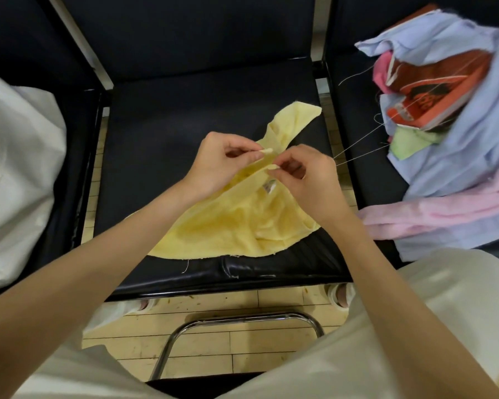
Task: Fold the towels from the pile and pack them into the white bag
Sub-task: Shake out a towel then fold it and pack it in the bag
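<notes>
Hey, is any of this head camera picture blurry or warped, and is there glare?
Head view: wide-angle bending curves the black leather seat's frame; the pile of coloured towels at right looks smeared; soft sheen on the white plastic bag; both hands on the yellow towel stay fairly sharp.

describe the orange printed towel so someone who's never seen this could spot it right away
Look to the heap of towels on the black seat at the right of the middle seat. Near the top of that heap, tucked among light blue cloth, lies the orange towel. It alone is dark orange with a white-lined print; its neighbours are plain blue, pink and green.
</notes>
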### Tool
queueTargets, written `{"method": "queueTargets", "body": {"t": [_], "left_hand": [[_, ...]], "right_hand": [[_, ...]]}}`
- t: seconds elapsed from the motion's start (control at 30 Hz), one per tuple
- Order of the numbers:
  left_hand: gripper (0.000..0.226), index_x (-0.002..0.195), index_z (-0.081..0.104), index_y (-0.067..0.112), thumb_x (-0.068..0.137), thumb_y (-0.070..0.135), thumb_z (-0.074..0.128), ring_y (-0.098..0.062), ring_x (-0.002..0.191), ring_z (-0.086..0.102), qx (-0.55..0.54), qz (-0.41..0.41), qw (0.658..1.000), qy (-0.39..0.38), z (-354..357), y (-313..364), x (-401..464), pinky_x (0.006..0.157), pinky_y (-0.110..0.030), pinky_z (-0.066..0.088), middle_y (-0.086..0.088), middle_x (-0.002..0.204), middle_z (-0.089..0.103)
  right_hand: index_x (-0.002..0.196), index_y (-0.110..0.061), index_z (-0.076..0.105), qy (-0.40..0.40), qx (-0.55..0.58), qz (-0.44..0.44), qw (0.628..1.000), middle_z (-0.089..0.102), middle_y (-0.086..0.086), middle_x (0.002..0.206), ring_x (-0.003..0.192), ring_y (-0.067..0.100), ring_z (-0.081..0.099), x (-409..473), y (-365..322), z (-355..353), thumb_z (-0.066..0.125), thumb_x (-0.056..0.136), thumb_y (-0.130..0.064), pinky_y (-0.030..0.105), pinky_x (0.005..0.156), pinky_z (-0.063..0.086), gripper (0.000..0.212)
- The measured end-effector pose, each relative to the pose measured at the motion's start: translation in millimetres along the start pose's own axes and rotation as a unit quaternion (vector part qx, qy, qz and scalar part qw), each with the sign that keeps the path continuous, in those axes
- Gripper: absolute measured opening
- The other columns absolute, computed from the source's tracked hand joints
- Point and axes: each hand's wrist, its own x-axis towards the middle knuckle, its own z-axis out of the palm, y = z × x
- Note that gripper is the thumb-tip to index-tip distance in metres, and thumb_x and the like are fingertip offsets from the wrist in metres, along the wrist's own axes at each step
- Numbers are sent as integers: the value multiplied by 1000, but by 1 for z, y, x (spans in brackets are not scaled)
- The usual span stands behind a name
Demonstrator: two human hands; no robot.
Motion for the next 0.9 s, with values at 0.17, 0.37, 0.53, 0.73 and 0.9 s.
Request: {"method": "queueTargets", "body": {"t": [0.17, 0.37, 0.53, 0.73, 0.9], "left_hand": [[13, 93, 74, 17, 82, 12, 73, -8, 82, 69, 2, 13, 1000, -16, 0, -1, -3, 79, -23, 55, 4, 85, 72], [13, 95, 75, 12, 82, 13, 73, -10, 85, 70, 9, 16, 999, -35, 0, -3, -5, 81, -27, 56, 1, 89, 73], [10, 94, 74, 19, 87, 18, 68, -2, 85, 67, 57, -41, 997, -19, -22, -14, -10, 80, -15, 52, 7, 91, 73], [15, 101, 73, 12, 89, 16, 64, -12, 94, 61, 217, -219, 949, 73, -100, -86, -71, 85, -23, 44, 1, 98, 69], [10, 95, 72, 11, 87, 14, 66, -23, 96, 63, 199, -306, 928, 71, -132, -121, -126, 83, -29, 45, -4, 91, 67]], "right_hand": [[94, -10, 61, 32, 34, 32, 998, 59, -10, 76, 70, 4, 59, 1, 1, 5, 75, 79, -13, 10, 65, 46, 21], [100, -11, 72, 27, -10, -11, 1000, 60, -3, 80, 67, 0, 54, 4, 5, 7, 74, 80, -13, 10, 66, 46, 21], [90, -8, 73, 35, -45, -15, 998, 57, -3, 81, 67, 6, 54, 3, 8, 9, 73, 81, -11, 12, 66, 47, 9], [94, -7, 71, 52, -44, -17, 998, 59, 2, 84, 70, 11, 55, -4, 10, 16, 69, 84, -9, 11, 65, 45, 10], [93, -7, 70, 67, -48, 1, 997, 59, 3, 82, 70, 16, 57, -11, 10, 24, 71, 83, -10, 13, 68, 45, 11]]}}
